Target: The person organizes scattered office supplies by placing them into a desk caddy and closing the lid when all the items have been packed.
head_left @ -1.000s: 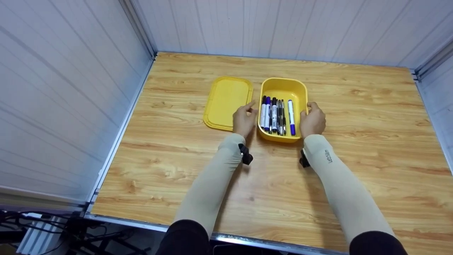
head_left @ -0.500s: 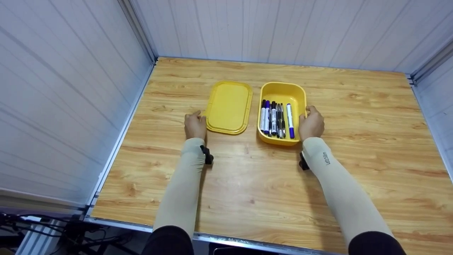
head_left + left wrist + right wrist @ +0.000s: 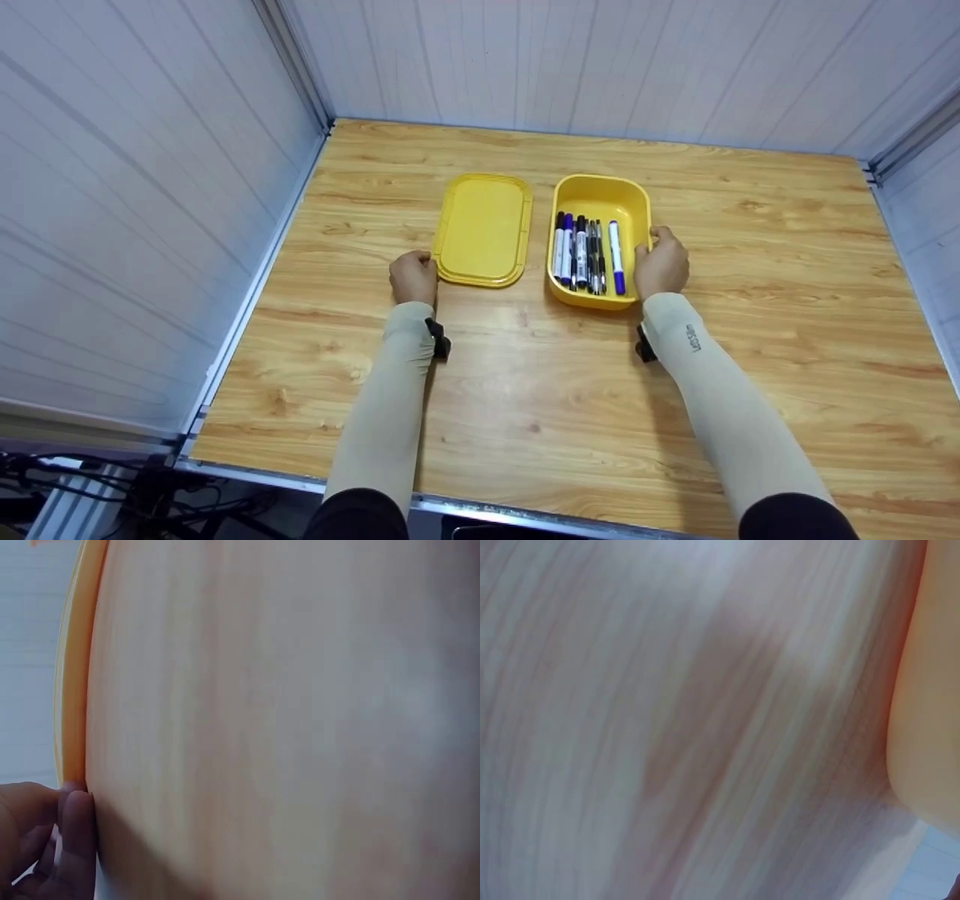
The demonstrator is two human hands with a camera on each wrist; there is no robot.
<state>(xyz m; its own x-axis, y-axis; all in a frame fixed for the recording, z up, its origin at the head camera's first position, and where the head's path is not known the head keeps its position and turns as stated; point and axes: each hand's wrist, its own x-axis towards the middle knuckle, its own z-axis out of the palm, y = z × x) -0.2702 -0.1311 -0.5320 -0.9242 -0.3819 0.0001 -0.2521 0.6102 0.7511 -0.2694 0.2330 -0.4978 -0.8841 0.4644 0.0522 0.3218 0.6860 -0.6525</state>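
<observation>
A yellow lid (image 3: 484, 229) lies flat on the wooden table, left of an open yellow plastic box (image 3: 604, 196). My left hand (image 3: 413, 278) is at the lid's lower left corner, its fingers bent. In the left wrist view, thumb and fingertips (image 3: 77, 825) pinch the lid's edge (image 3: 73, 690). My right hand (image 3: 663, 262) holds the box's right wall, thumb by the rim. The right wrist view catches mainly the box's outer wall (image 3: 930, 712). Inside the box lie several whiteboard markers (image 3: 568, 247) and dark pens (image 3: 595, 259), with one blue-capped marker (image 3: 616, 256) apart on the right.
The wooden table (image 3: 540, 420) is bounded by white panel walls (image 3: 487, 64) at the back and sides. A metal edge (image 3: 480, 506) runs along its front. Dark cables (image 3: 112, 487) hang beyond the front left corner.
My left hand has moved left from between lid and box to the lid's lower left corner. The lid has shifted slightly left lately. The right hand stays at the box.
</observation>
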